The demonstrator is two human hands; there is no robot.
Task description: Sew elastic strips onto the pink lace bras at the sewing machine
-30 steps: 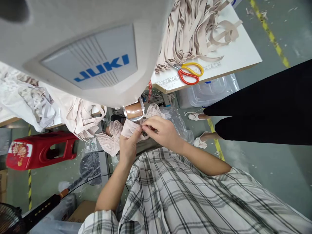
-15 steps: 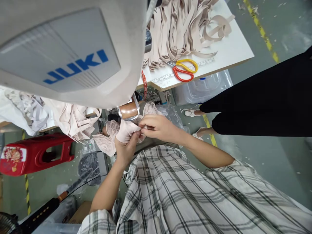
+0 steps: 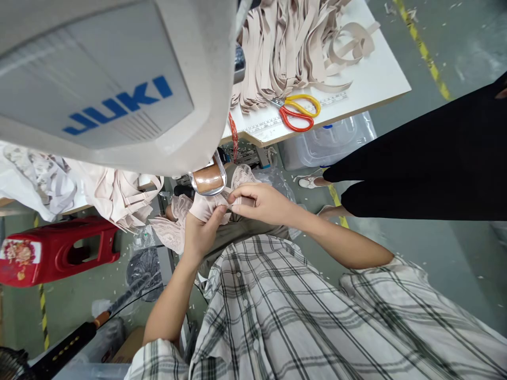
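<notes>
Below the head of the JUKI sewing machine [image 3: 166,148], both my hands are on a pale pink lace garment [image 3: 168,232]. My left hand [image 3: 201,229] is closed round its smooth fabric, with the thumb on top. Close beside it, my right hand [image 3: 263,203] pinches the fabric's edge between thumb and fingers. More lace spreads out to the left of my left hand and behind my right hand. A clear guard with a brown surface behind it [image 3: 208,179] sits just above the fabric. The fingers under the cloth are hidden.
Scissors with red and yellow handles [image 3: 299,112] lie by a ruler on the white table [image 3: 390,79], near many beige strips [image 3: 277,53]. More pink strips [image 3: 119,195] hang at left above a red stool [image 3: 59,250]. A person in black trousers [image 3: 428,169] stands at right.
My right hand has shifted slightly right, its fingers more bent at the fabric edge. My left hand keeps its hold. The view has moved a little.
</notes>
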